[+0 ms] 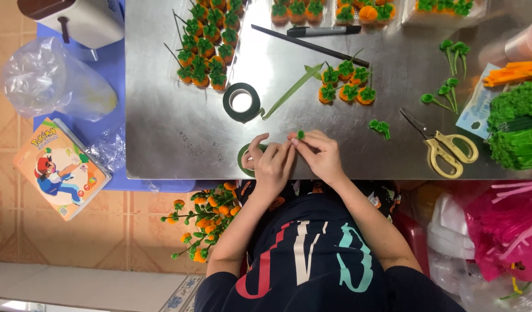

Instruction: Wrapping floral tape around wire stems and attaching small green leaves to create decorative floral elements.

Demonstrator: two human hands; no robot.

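Observation:
My left hand [273,166] and my right hand [321,155] meet at the near edge of the metal table [179,133]. Together their fingertips pinch a small green tuft [301,134]. A green tape roll [243,160] lies under my left hand, partly hidden by it. Another dark green tape roll [241,102] sits just beyond, with a green strip [292,91] trailing from it. A small group of orange pom-poms with green tops [347,84] lies past my right hand.
Yellow-handled scissors [445,150] lie to the right, beside green fringed bundles [517,124] and loose green stems [451,75]. Trays of orange and green pieces [208,43] line the far side, with a black pen [323,30]. A finished orange bouquet [205,219] rests near my lap.

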